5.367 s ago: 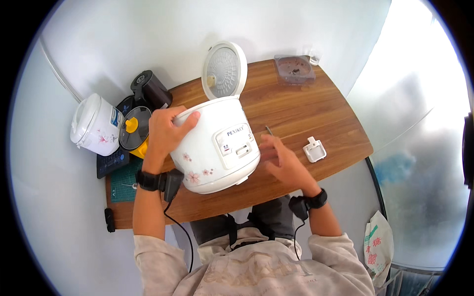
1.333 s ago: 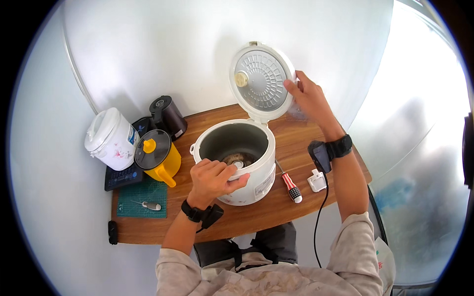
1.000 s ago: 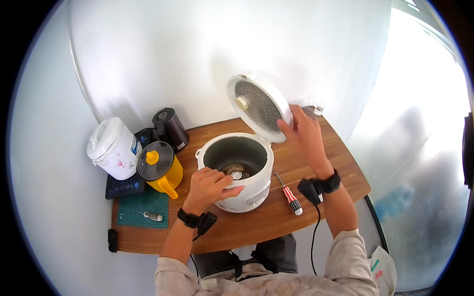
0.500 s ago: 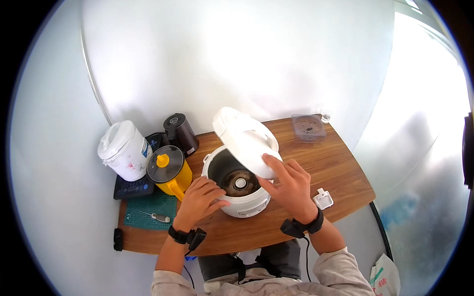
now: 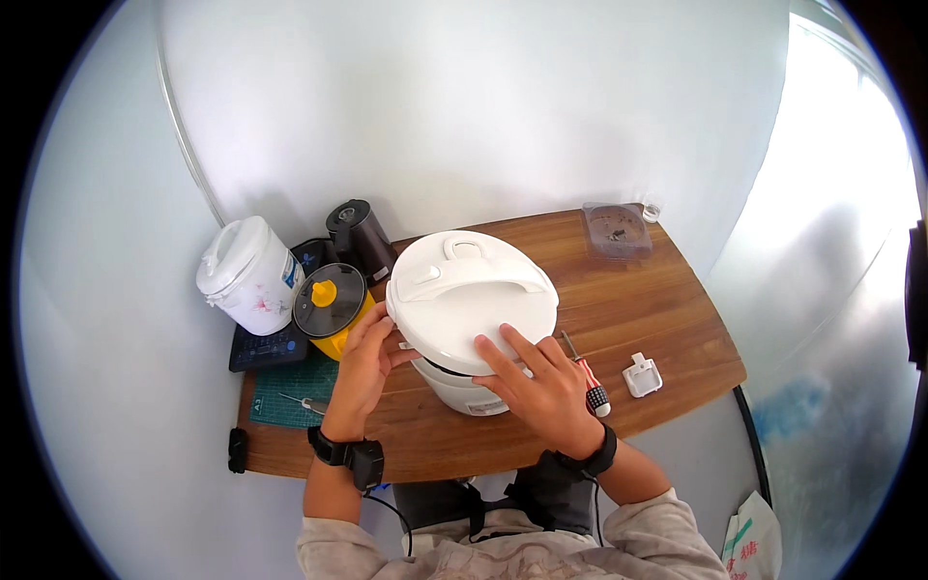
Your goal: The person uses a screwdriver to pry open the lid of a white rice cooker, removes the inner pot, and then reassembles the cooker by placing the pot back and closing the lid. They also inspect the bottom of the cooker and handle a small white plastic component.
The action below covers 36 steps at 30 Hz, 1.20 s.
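A white rice cooker (image 5: 462, 392) stands near the table's front edge. Its white lid (image 5: 454, 324), with a curved carry handle on top, covers the opening and slopes down toward me; a dark gap shows below its front edge. My left hand (image 5: 363, 372) curls its fingers against the lid's left edge, thumb pointing toward the cooker's body. At the front right rim, my right hand (image 5: 549, 394) has fingers spread over the lid's top and the thumb at the edge. The pot's inside is hidden by the lid.
Left stand a white floral cooker (image 5: 253, 280), a yellow pot (image 5: 333, 300), a dark kettle (image 5: 362, 237) and a green mat (image 5: 280, 394) with a knife-like tool (image 5: 314, 404). Right are a screwdriver (image 5: 594, 387), a white plastic part (image 5: 642, 376) and a clear tray (image 5: 617, 232).
The raised lid has come down over the cooker's opening. My left hand has moved from the rim up to the lid's left edge. The screwdriver has come into sight beside my right hand.
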Tool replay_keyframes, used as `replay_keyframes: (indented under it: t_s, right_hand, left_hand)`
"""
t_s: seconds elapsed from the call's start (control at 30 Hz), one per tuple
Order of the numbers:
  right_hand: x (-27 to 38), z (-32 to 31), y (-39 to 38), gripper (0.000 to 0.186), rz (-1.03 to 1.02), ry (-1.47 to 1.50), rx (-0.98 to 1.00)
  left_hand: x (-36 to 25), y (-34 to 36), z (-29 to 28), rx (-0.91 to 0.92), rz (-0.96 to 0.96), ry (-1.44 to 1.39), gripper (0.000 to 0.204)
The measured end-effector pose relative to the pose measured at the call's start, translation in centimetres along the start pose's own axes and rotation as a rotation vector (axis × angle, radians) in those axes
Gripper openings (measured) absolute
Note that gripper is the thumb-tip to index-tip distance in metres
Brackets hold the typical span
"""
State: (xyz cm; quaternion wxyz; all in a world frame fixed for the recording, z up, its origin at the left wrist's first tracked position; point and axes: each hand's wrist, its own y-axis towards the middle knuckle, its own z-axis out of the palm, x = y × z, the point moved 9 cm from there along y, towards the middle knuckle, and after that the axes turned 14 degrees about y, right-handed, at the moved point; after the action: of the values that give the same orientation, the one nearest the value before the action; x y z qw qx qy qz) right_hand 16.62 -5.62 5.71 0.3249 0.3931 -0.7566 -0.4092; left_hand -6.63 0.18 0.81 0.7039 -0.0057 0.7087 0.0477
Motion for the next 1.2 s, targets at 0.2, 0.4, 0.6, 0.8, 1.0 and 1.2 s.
replay_keyframes:
  t_s: [0.2, 0.4, 0.6, 0.8, 1.0, 1.2]
  right_hand:
    - [0.3, 0.8, 0.3, 0.046, 0.021, 0.066, 0.103]
    - [-0.1, 1.3, 0.2, 0.039, 0.038, 0.142, 0.171]
    - [-0.2, 2.4, -1.2, 0.039, 0.027, 0.159, 0.239]
    - [-0.3, 2.6, -1.9, 0.041, 0.042, 0.180, 0.193]
    - [0.2, 2.9, -2.9, 0.045, 0.114, 0.182, 0.166]
    - [-0.6, 2.2, -6.3, 0.055, 0.282, 0.352, 0.052]
  left_hand:
    - [1.7, -0.4, -1.5, -0.106, -0.051, 0.166, 0.036]
    - [1.2, -0.2, -3.6, -0.205, 0.151, 0.723, 0.034]
    - [0.1, -1.3, -2.5, -0.240, 0.314, 1.100, 0.034]
    - [0.4, -1.2, -2.2, -0.183, 0.353, 0.855, 0.036]
    - [0.3, -1.1, -2.6, -0.132, 0.330, 0.824, 0.035]
    - [-2.9, -1.0, -0.4, -0.209, 0.371, 1.042, 0.030]
